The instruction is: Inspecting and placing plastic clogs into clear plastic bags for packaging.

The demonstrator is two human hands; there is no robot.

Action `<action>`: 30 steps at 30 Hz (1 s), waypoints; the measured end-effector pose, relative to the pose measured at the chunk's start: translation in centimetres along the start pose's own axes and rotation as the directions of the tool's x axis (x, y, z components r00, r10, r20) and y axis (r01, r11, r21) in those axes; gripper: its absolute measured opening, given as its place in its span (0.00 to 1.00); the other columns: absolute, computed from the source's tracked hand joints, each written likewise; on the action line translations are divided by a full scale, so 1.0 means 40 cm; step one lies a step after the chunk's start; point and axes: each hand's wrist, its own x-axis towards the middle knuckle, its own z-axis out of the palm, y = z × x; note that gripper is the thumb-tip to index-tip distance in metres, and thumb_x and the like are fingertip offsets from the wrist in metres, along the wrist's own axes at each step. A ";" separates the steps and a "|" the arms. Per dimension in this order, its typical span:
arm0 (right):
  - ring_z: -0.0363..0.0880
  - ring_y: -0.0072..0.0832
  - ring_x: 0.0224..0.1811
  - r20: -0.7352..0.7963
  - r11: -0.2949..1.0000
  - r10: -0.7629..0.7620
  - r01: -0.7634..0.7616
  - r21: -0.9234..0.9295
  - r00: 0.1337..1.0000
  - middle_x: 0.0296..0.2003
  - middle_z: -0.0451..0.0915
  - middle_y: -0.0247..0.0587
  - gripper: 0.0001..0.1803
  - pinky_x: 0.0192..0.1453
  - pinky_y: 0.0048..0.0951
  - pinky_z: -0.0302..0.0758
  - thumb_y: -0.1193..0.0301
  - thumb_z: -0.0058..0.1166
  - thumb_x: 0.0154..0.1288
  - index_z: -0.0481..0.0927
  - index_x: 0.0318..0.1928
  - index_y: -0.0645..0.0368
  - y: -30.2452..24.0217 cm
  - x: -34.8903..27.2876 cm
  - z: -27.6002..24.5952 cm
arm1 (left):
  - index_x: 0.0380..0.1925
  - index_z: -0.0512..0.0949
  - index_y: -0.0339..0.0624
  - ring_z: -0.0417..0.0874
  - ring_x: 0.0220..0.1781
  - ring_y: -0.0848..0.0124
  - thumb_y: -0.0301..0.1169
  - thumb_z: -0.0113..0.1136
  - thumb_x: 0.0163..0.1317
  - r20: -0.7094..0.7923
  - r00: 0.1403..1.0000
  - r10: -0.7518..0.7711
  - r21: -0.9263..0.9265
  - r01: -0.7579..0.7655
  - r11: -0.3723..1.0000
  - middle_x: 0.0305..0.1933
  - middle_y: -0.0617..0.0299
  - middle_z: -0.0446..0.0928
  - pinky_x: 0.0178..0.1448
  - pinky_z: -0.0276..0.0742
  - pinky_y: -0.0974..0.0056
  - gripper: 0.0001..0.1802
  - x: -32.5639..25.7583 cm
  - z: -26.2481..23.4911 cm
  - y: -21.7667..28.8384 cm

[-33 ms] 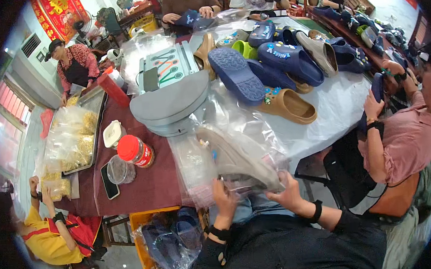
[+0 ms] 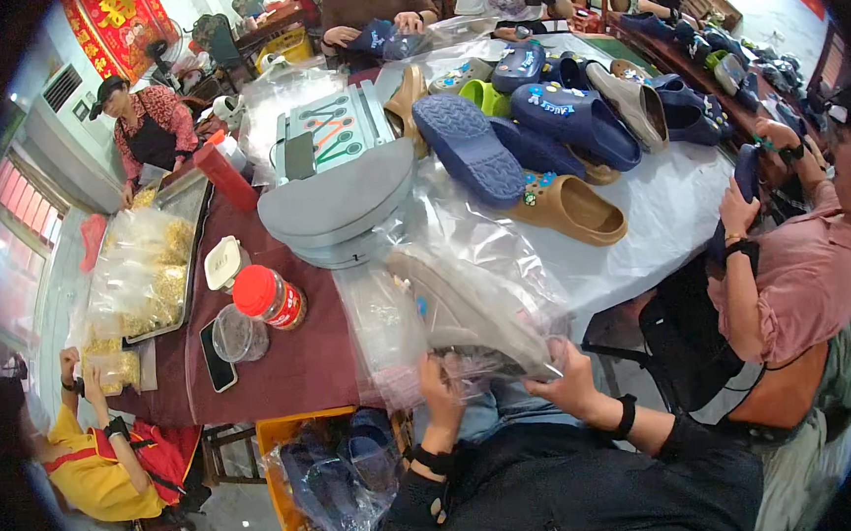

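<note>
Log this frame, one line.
left hand: grips clear bag edge | right hand: grips bag's other side | grey clog: inside bag

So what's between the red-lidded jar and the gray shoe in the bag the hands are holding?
In the head view, a stack of clear plastic bags lies on the table between the red-lidded jar and the gray shoe.

Bright, even daylight enters from the window at the left and blows out the top right corner, glare glints off the clear plastic bags, and the fisheye view bends edges, blurs slightly and darkens to black at its rim.
</note>
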 end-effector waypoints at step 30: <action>0.75 0.27 0.43 0.364 0.762 0.423 -0.543 0.353 0.830 0.46 0.75 0.45 0.28 0.46 0.28 0.74 0.71 0.56 0.61 0.61 0.59 0.63 0.127 -0.051 0.015 | 0.34 0.71 0.40 0.68 0.64 0.45 0.28 0.64 0.52 0.230 0.832 0.504 -0.223 -0.459 0.860 0.55 0.45 0.71 0.71 0.51 0.38 0.13 0.106 -0.010 0.088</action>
